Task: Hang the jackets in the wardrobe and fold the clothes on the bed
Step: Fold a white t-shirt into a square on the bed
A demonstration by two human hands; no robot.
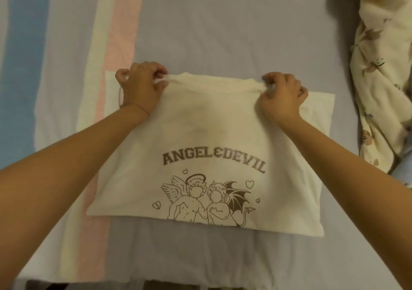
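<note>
Cream t-shirt (207, 138) lies flat on the bed (223, 33), partly folded, print side up with "ANGEL & DEVIL" text and an angel and devil drawing toward the near edge. Both hands are at the shirt's far edge. Left hand (140, 89) has fingers curled tight, pinching a bunched bit of the fabric edge at the far left corner, thumb and fingertips closed on the cloth; thin bracelet on the wrist, ring on one finger. Right hand (282, 95) does the same at the far right corner, fingers curled and clamped on a gathered fold of the edge. The edge between the two hands is pulled fairly straight and looks slightly lifted off the layer beneath, which sticks out to the left and right past the hands. Both forearms reach out over the shirt from the near side. Bed sheet is lavender with blue, cream and pink stripes on the left. A crumpled cream patterned garment (379, 77) sits at the right of the bed, apart from the shirt.
</note>
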